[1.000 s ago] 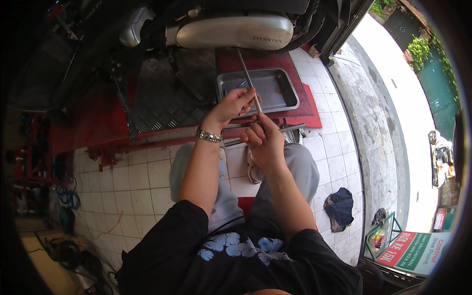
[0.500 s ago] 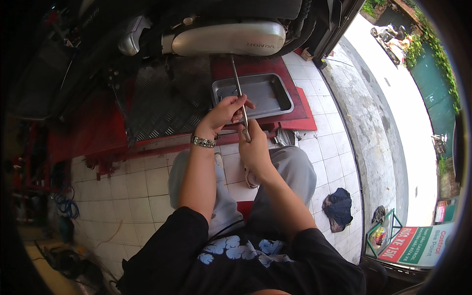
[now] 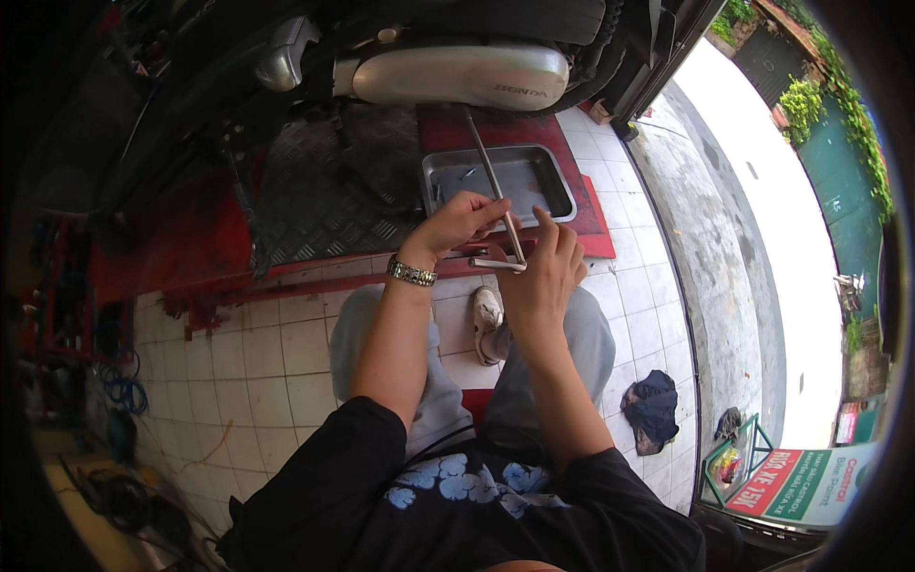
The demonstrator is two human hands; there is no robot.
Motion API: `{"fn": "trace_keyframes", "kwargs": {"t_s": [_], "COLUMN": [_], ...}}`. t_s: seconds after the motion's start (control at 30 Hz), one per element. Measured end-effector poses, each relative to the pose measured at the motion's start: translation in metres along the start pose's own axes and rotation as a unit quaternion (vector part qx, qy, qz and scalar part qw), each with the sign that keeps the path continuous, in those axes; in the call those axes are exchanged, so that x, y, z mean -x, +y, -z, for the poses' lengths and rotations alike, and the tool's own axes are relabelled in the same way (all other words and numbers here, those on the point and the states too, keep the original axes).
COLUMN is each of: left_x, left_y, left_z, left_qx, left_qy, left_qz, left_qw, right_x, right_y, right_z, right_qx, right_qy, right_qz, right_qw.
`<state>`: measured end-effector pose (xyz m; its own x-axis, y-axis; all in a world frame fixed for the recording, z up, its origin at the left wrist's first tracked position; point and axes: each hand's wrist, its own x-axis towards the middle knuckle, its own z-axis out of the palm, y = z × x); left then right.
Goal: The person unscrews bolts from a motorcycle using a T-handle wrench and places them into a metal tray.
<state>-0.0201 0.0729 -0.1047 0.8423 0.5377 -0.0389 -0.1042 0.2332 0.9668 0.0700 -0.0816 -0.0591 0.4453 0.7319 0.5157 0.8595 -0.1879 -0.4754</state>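
Hands meet over the lap on a long T-handled wrench (image 3: 498, 195): the left hand (image 3: 459, 221) is closed around the shaft near its lower end, while the right hand (image 3: 541, 272) cups the crossbar from below, fingers curled on it. Compared with a second ago the shaft has swung from leaning left to leaning right and the hands sit nearer the knees (the wristwatch (image 3: 412, 274) shows the shift), so the tool looks to be mid-turn. Its far tip runs over the metal tray (image 3: 560, 183) toward the silver muffler (image 3: 457, 74).
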Motion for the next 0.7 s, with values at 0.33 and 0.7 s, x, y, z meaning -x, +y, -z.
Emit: {"fn": "trace_keyframes", "kwargs": {"t_s": [0.33,0.7], "left_x": [-0.016,-0.006], "left_y": [-0.011,0.0], "left_z": [-0.012,-0.005], "left_qx": [0.083,0.114], "left_qy": [0.013,0.037], "left_qz": [-0.044,-0.054], "left_qw": [0.995,0.991], "right_x": [0.042,0.028], "right_y": [-0.003,0.074], "right_z": [0.015,0.022], "right_qx": [-0.465,-0.518], "right_qy": [-0.217,-0.211], "right_qz": [-0.058,-0.257], "right_qw": [0.856,0.788]}}
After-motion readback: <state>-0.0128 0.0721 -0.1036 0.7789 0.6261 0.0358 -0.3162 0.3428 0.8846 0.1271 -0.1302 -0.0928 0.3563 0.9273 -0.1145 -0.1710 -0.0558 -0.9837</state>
